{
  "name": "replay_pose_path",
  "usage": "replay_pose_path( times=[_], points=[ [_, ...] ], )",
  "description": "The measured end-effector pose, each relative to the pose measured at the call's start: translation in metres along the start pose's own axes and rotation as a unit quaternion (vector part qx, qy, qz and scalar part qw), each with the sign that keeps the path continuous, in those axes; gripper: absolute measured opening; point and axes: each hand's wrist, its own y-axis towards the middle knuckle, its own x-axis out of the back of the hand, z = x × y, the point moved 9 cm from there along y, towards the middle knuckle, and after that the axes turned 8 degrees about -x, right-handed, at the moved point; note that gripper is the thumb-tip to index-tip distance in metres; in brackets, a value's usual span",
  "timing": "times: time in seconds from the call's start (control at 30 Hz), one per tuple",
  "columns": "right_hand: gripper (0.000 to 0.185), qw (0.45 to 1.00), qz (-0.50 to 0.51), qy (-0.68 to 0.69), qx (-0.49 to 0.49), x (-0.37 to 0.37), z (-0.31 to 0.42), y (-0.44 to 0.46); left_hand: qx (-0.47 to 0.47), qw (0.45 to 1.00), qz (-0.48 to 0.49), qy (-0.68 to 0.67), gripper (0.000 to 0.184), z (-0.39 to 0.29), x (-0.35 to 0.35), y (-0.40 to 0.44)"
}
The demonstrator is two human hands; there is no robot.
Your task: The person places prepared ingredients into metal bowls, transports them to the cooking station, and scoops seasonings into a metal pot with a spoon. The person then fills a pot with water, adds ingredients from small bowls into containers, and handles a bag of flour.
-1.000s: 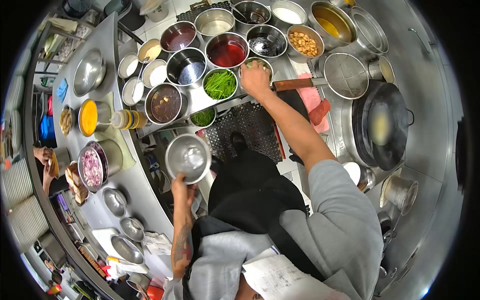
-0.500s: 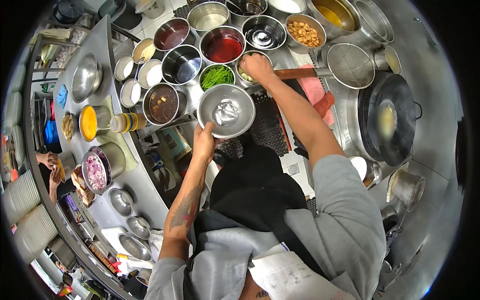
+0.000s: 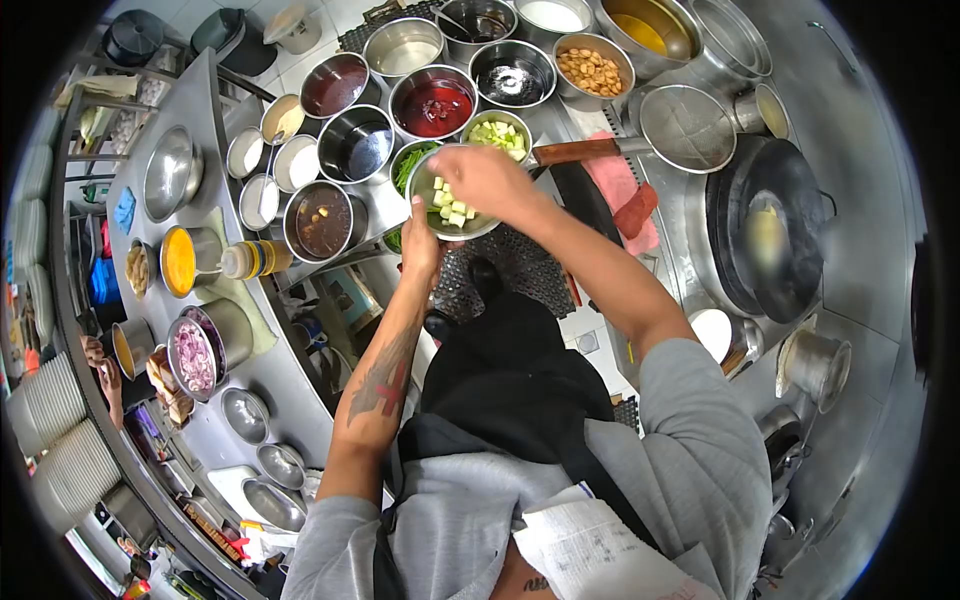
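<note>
Wears a loose, heathered grey top (image 3: pixel 690 470) with short sleeves (image 3: pixel 705 390), overlaid by a black strap (image 3: pixel 585 465), plus black clothing (image 3: pixel 510 365) over the lower body and dark shoes (image 3: pixel 486 278). Bears a dark tattoo (image 3: pixel 372 398) with a red cross-shaped mark (image 3: pixel 393 388) on the left forearm (image 3: pixel 385 365), and a smaller dark marking (image 3: pixel 538 584) beside a creased white sheet (image 3: pixel 590 545) at the chest, faintly printed, of cloth or paper. Leaves left hand (image 3: pixel 422 245) and right hand (image 3: pixel 490 180) bare.
</note>
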Motion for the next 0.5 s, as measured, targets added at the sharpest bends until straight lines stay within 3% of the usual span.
replay_pose_path(
  times=[0.07, 0.1, 0.17, 0.23, 0.33, 0.5],
  points=[
    [0.032, 0.993, -0.116, -0.022, -0.026, 0.028, -0.029, 0.016, 0.003, 1.0, -0.007, 0.012, 0.061, 0.013, 0.02, -0.001],
    [0.03, 0.992, -0.069, -0.056, -0.086, 0.027, -0.047, 0.027, 0.002, 1.0, -0.009, 0.014, 0.061, 0.014, 0.026, -0.006],
    [0.03, 0.98, -0.076, -0.155, -0.101, -0.03, -0.101, 0.047, -0.005, 0.999, -0.019, 0.031, 0.061, 0.013, 0.037, -0.018],
    [0.03, 0.959, -0.085, -0.253, -0.098, -0.042, -0.087, 0.032, -0.001, 0.999, -0.009, 0.044, 0.062, 0.013, 0.045, -0.029],
    [0.031, 0.968, -0.08, -0.208, -0.113, -0.05, -0.094, 0.028, -0.021, 0.996, -0.078, 0.024, 0.063, 0.01, 0.057, -0.049],
    [0.032, 0.98, -0.046, -0.139, -0.138, -0.055, -0.106, 0.035, 0.003, 0.995, -0.084, 0.054, 0.061, 0.029, 0.078, -0.052]
  ],
)
